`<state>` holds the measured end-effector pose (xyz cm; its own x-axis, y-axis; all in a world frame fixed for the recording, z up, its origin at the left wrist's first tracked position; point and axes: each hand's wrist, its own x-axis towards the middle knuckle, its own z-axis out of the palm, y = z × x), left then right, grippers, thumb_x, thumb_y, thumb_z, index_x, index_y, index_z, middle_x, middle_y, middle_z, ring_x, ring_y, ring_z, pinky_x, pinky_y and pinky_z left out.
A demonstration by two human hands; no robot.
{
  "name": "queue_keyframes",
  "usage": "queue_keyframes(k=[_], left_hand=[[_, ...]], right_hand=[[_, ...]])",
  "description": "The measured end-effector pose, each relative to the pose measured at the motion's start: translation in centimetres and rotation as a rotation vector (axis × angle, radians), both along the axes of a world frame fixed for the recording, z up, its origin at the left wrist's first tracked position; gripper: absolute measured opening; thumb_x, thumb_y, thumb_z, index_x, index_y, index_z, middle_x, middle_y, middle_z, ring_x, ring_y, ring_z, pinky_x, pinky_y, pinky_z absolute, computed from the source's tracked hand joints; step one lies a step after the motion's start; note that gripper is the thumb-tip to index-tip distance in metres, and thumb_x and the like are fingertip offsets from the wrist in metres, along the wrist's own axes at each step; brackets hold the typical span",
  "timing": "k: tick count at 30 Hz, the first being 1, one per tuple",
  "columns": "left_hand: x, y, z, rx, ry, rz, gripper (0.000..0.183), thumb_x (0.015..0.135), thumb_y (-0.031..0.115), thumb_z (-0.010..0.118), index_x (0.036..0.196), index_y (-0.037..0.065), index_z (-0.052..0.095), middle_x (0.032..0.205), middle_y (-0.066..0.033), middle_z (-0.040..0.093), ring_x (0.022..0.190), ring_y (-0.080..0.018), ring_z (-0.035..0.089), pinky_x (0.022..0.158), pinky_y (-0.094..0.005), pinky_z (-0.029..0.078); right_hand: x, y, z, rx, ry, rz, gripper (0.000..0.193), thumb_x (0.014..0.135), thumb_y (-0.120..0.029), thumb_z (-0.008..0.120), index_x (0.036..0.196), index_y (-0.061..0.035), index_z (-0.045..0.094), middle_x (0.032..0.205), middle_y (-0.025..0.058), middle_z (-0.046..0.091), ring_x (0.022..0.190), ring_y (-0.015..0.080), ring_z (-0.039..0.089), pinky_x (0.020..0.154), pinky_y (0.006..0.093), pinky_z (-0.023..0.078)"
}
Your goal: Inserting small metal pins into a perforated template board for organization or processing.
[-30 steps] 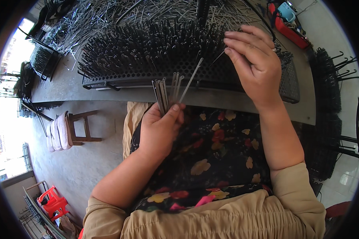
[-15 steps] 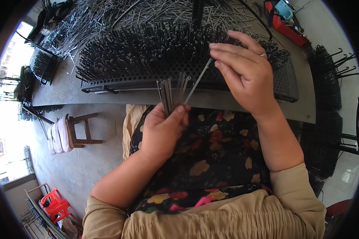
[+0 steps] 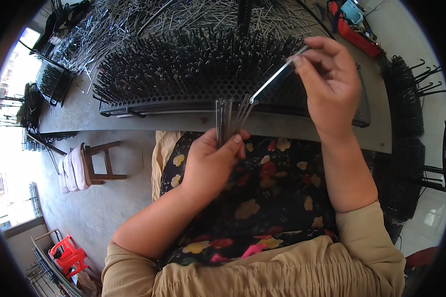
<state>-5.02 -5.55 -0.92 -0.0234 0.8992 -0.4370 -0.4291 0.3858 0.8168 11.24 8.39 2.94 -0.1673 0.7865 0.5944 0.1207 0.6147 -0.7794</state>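
My left hand (image 3: pixel 209 162) is closed around a bunch of thin grey metal rods (image 3: pixel 225 118), which stand up fanned out from the fist with small curled ends at the top. To the right, my right hand (image 3: pixel 336 86) pinches one single metal rod (image 3: pixel 275 78) by its upper end between thumb and fingers. That rod slants down to the left, and its lower hooked end is at or very near the bunch's tips; whether they touch I cannot tell. Beyond both hands, many black hooked rods (image 3: pixel 183 62) stand packed in a perforated black rack (image 3: pixel 292 97).
Loose grey rods (image 3: pixel 203 17) lie heaped behind the rack. A red tray (image 3: pixel 359 39) sits at the far right. Dark hooked rods (image 3: pixel 406 143) hang along the right side. On the left are a wooden stool (image 3: pixel 106 161) with a folded towel and a red plastic stool (image 3: pixel 68 255).
My right hand has moved right and turned, and now grips a single rod that earlier stuck out of my left fist. My left hand has shifted slightly right with the bunch.
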Motion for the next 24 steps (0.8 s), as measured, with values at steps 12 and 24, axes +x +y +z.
queue_keyframes(k=[12, 24], left_hand=[[0.4, -0.1, -0.3, -0.089, 0.097, -0.053, 0.012, 0.095, 0.010, 0.053, 0.099, 0.004, 0.062, 0.070, 0.0033, 0.057, 0.059, -0.0028, 0.044, 0.055, -0.0185, 0.035], [0.7, -0.5, 0.2, 0.008, 0.082, -0.060, 0.014, 0.096, 0.011, 0.053, 0.102, 0.003, 0.062, 0.072, 0.0039, 0.057, 0.062, -0.0032, 0.046, 0.057, -0.0187, 0.037]], right_hand=[[0.5, 0.5, -0.7, 0.478, -0.328, -0.138, 0.020, 0.080, 0.005, 0.069, 0.098, -0.0015, 0.064, 0.092, 0.0062, 0.069, 0.077, 0.0110, 0.061, 0.067, 0.0205, 0.045], [-0.1, -3.9, -1.2, -0.361, -0.153, 0.255, 0.022, 0.080, 0.005, 0.068, 0.102, 0.0008, 0.064, 0.093, 0.0088, 0.068, 0.082, 0.0110, 0.063, 0.069, 0.0211, 0.049]])
